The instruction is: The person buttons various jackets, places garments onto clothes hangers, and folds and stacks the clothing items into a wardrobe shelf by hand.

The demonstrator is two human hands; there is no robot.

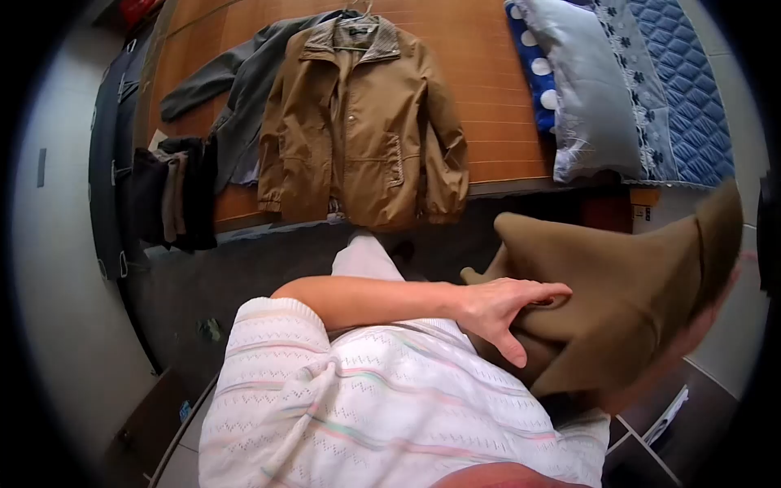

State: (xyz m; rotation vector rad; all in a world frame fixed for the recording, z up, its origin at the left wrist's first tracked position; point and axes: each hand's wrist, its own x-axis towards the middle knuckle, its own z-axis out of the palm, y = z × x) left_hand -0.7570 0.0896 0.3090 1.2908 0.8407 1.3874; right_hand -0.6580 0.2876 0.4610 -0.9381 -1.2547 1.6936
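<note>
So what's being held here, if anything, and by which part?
A brown garment, seemingly by its right edge in the right hand, blurred and mostly hidden; the left hand, thumb spread, overlaps it, grip unclear.

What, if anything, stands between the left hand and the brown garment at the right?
Nothing visible does: the left hand, thumb spread, overlaps the near side of the brown garment, with no other object between them. Whether it touches the cloth is unclear.

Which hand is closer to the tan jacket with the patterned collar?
Left. The left hand is below and right of the tan jacket in the picture; the right hand is farther right, partly hidden by the brown garment.
</note>
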